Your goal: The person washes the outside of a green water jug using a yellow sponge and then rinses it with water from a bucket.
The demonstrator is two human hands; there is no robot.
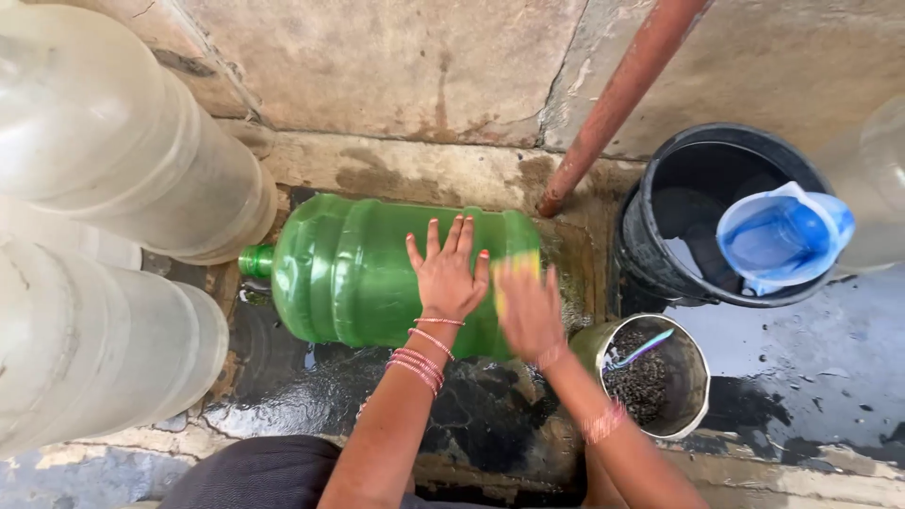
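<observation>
A large green translucent plastic water jug [377, 273] lies on its side on the wet dark floor [311, 386], its neck pointing left toward two big clear plastic jugs [113, 188]. The left hand [447, 275] rests flat on the jug's flank, fingers spread wide. The right hand [528, 311], blurred, seems to press a yellow sponge [517, 269] against the jug's base end. Just right stands a small metal pot [660, 372], and beyond it a black bucket [698, 217] holding a blue plastic mug [782, 236].

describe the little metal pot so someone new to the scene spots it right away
Start at the big black bucket on the right, with the blue jug inside. Just below it, beside the right hand, stands the small metal pot. Unlike its neighbours, it holds dark grit and a thin shiny handle.
</observation>
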